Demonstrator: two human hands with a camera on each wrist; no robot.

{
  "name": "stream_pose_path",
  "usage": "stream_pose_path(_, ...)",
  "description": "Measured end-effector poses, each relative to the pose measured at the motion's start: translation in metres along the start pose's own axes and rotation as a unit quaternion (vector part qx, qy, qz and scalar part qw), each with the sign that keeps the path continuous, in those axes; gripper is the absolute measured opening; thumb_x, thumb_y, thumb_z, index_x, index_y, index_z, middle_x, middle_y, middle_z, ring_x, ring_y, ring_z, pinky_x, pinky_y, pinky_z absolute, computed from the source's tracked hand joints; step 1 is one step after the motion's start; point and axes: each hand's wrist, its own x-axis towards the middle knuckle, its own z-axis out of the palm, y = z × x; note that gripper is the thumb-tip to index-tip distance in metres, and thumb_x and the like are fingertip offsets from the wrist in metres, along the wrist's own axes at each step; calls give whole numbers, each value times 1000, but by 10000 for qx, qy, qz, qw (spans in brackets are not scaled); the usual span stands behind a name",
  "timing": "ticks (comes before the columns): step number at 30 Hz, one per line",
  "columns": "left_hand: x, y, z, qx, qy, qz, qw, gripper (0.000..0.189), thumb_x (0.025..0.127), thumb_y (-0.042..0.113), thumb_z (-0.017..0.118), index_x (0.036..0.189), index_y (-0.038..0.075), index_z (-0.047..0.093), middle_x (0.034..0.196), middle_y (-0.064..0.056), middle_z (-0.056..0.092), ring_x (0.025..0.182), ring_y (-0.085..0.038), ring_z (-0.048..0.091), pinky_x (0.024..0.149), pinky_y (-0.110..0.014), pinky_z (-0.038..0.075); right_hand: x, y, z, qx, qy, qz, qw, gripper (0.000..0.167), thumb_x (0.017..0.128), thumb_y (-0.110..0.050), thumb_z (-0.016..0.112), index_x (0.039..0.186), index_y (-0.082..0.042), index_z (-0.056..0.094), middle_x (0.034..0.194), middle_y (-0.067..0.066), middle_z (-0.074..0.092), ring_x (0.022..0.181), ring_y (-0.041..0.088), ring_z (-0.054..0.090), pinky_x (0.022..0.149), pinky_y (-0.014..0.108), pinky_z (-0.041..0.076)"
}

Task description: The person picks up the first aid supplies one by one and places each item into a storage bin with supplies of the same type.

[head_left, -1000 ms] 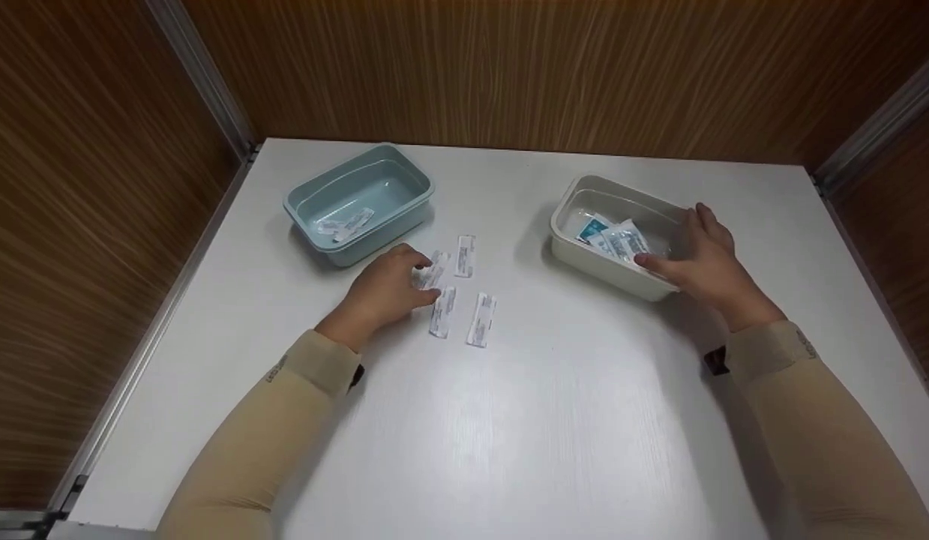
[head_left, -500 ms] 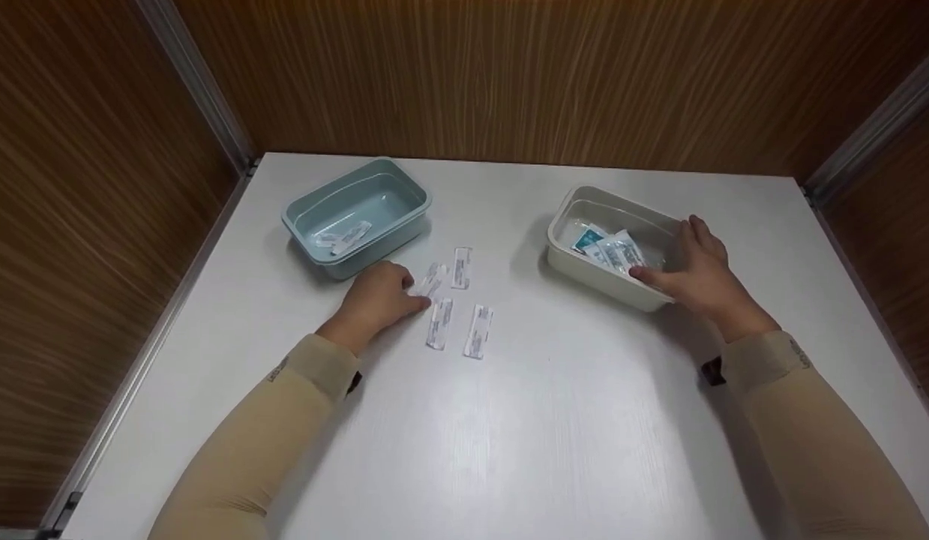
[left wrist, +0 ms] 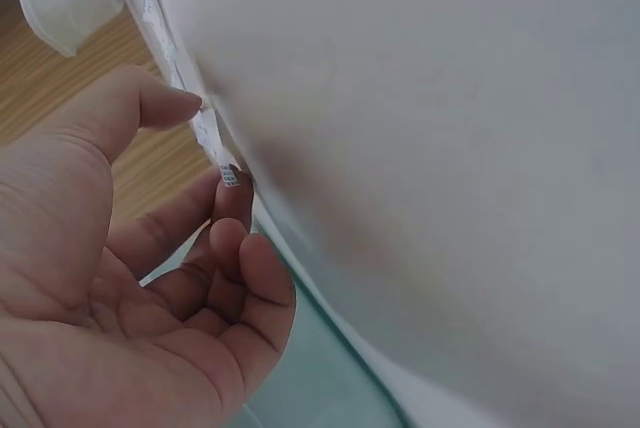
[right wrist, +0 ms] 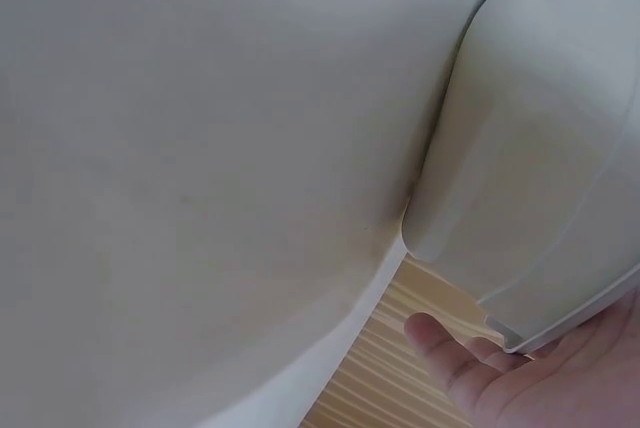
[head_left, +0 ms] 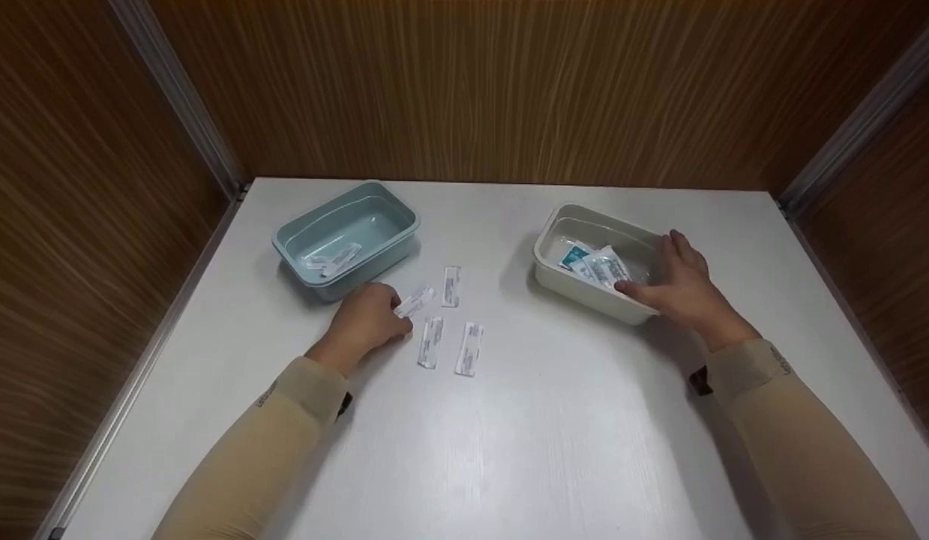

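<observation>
Between the thumb and fingers of my left hand (head_left: 367, 319) is one end of a narrow white printed packet (head_left: 416, 301), low over the table. In the left wrist view this packet (left wrist: 205, 133) shows edge-on at the thumb and index fingertips. Three similar packets lie to its right, among them a far packet (head_left: 451, 286) and a near packet (head_left: 469, 349). My right hand (head_left: 685, 289) grips the right end of a cream plastic bin (head_left: 584, 291), thumb at the near rim, fingers over the far rim. Flat white-and-teal sachets (head_left: 608, 264) lie inside it.
A blue-green plastic bin (head_left: 382, 262) stands back left, just beyond my left hand, with a few narrow packets (head_left: 341, 259) in its near left corner. Wood-grain panels (head_left: 464, 90) close off the white table (head_left: 539, 435) at the back and sides.
The left hand's thumb and fingers have closed on the leftmost packet and drawn it a little left, turning it more sideways. The right hand stays at the cream bin while the head view tilts up.
</observation>
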Motion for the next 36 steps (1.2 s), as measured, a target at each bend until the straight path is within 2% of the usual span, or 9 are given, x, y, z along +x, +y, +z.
stream_pose_path(4, -3, 0, -3, -58, 15, -3, 10000, 48, 96, 20, 83, 137, -3, 73, 130, -16, 77, 111, -32, 71, 105, -48, 63, 0, 0, -1, 34, -31, -8, 10000, 144, 93, -77, 78, 179, -7, -14, 189, 17, -24, 176, 53, -11, 135, 85, 12)
stream_pose_path(8, -6, 1, -7, -138, 173, 184, 9996, 46, 95, 17, 83, 135, -4, 73, 118, -15, 79, 101, -29, 74, 92, -42, 65, 0, -2, -3, 10, -16, -81, 10000, 144, 93, -76, 79, 179, -5, -13, 190, 18, -23, 176, 53, -11, 135, 83, 13)
stream_pose_path(13, -16, 4, -16, -264, 401, 456, 9978, 42, 96, 16, 83, 132, -2, 75, 117, -15, 77, 98, -28, 73, 83, -40, 64, 0, -4, -5, 1, -37, -87, 10000, 144, 93, -77, 78, 179, -5, -13, 189, 17, -24, 176, 53, -13, 136, 83, 12)
stream_pose_path(15, -21, 5, -21, -286, 509, 600, 9965, 42, 96, 16, 83, 133, -3, 76, 120, -16, 78, 102, -30, 72, 87, -42, 64, 0, -4, -5, -30, -38, -109, 9999, 144, 93, -76, 78, 179, -4, -12, 189, 19, -23, 176, 53, -12, 136, 82, 12)
stream_pose_path(20, -26, 3, -36, -303, 851, 925, 9916, 45, 94, 14, 84, 133, -6, 76, 131, -21, 78, 115, -34, 71, 107, -51, 62, 0, -3, -5, -153, -75, -107, 9998, 145, 93, -78, 77, 178, -1, -12, 189, 21, -22, 175, 54, -12, 136, 82, 13)
stream_pose_path(23, -26, 0, -45, -343, 1003, 988, 9894, 45, 94, 13, 85, 133, -5, 76, 133, -20, 78, 119, -35, 71, 112, -54, 61, 1, -3, -4, -134, -68, -60, 9999, 145, 93, -78, 77, 179, -2, -12, 189, 21, -22, 175, 54, -11, 136, 83, 13)
stream_pose_path(28, -25, -5, -63, -519, 1129, 880, 9883, 44, 97, 15, 84, 136, -2, 76, 134, -19, 78, 120, -34, 71, 111, -54, 62, 0, -3, -4, -105, -38, -14, 9999, 145, 93, -78, 77, 179, -4, -13, 189, 20, -23, 176, 54, -12, 136, 83, 12)
stream_pose_path(32, -20, -11, -77, -611, 1371, 773, 9856, 43, 99, 16, 81, 138, -2, 76, 137, -20, 78, 125, -36, 73, 112, -56, 62, 0, -4, -4, -53, -21, 35, 10000, 146, 92, -79, 77, 179, -5, -13, 189, 20, -23, 176, 54, -12, 135, 83, 12)
stream_pose_path(36, -14, -19, -91, -589, 1499, 521, 9856, 45, 103, 20, 78, 142, -1, 73, 142, -23, 75, 131, -39, 71, 117, -60, 60, 0, -5, -3, -18, -40, 46, 10000, 147, 92, -80, 77, 179, -4, -13, 189, 19, -24, 176, 53, -12, 135, 83, 12)
